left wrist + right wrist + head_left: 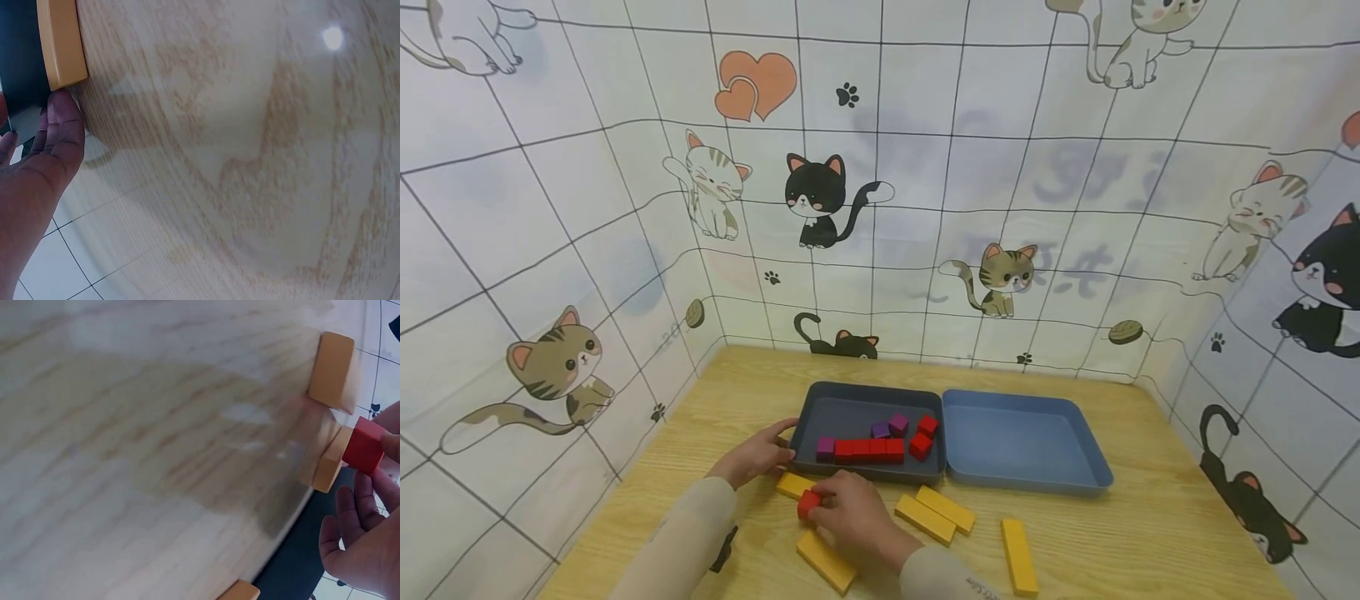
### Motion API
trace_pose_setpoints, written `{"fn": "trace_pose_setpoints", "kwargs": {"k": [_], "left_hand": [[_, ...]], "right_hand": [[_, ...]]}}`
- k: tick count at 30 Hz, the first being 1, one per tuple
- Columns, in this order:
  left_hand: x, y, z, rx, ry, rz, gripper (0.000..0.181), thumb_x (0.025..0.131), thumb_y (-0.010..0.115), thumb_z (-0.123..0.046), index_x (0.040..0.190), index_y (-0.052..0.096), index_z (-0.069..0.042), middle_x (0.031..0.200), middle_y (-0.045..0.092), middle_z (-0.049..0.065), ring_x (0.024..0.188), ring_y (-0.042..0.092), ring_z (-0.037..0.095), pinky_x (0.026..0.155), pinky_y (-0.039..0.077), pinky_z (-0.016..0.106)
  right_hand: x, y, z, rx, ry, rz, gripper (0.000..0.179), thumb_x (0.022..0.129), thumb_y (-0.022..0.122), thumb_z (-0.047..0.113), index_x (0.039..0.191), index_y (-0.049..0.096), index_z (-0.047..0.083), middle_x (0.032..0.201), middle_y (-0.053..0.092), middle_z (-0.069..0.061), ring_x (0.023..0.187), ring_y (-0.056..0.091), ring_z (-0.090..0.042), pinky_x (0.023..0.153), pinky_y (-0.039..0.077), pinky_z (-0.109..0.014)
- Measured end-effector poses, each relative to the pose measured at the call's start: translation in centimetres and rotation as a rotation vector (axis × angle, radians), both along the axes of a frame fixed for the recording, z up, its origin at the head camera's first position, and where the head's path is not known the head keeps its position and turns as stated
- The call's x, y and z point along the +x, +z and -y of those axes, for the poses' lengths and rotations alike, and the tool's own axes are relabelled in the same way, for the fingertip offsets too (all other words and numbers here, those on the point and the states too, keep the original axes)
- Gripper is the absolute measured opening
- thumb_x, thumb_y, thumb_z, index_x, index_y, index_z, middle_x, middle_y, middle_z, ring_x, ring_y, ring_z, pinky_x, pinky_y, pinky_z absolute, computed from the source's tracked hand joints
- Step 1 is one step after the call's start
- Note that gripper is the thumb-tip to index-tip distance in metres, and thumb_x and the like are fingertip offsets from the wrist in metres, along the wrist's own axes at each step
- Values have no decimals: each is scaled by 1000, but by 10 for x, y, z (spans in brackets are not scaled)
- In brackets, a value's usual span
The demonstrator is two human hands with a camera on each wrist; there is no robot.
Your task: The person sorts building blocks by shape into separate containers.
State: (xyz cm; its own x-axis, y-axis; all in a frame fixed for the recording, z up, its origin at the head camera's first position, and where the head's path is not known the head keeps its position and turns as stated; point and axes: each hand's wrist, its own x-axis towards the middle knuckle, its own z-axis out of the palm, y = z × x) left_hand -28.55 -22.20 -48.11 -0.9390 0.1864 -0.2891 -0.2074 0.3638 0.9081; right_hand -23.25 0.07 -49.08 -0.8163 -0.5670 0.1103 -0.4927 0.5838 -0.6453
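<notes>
Right hand [853, 510] on a red cube [808, 507], left hand [758, 454] at the dark tray [835, 408]

With my right thumb and fingertips I pinch the cube just in front of the tray's near wall, beside a yellow block [792, 485] that my hand partly hides; whether the cube touches the wood I cannot tell. My left thumb and fingers meet the tray's left end, though I can't say if they grip it or only rest there.

I work on a pale wooden table [1097, 542] with a wavy grain, glossy enough to throw back a bright spot of light in the left wrist view. Nearer me lies another yellow block [826, 562]; to my right are two side by side and one more set apart, pointing towards me. A blue tray [1018, 442] sits against the dark one's right side. Inside the dark tray I see a row of red cubes [869, 452] with a purple cube [826, 450] at its left end, and more red and purple ones loose near the right.

White sheeting [917, 208] surrounds the table at the back and both sides, printed with wavy black grid lines, cartoon cats, paw prints and orange hearts [756, 86].
</notes>
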Motion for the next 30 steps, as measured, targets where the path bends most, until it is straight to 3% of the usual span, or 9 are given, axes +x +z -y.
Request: {"fn": "trace_pose_setpoints", "kwargs": {"k": [7, 23, 30], "left_hand": [[0, 2, 0, -8, 3, 10, 66, 93, 54, 5, 154, 30, -5, 123, 53, 27, 101, 63, 33, 85, 53, 47], [2, 3, 0, 10, -32, -6, 66, 95, 52, 6, 154, 25, -2, 124, 50, 30, 105, 62, 34, 88, 51, 50], [2, 4, 0, 0, -29, -11, 66, 95, 53, 6, 154, 26, -2, 125, 50, 31, 104, 62, 33, 88, 51, 50]], "right_hand": [[-2, 10, -7, -51, -7, -5, 25, 85, 74, 26, 107, 77, 14, 91, 65, 10, 85, 58, -7, 80, 50, -28], [-23, 32, -50, -124, -161, 46, 33, 91, 71, 28, 121, 72, 14, 115, 67, 2, 112, 60, -22, 95, 49, -44], [-32, 32, -71, -125, -214, 42, 34, 92, 71, 27, 122, 71, 12, 116, 66, -3, 108, 60, -24, 91, 51, -46]]}}
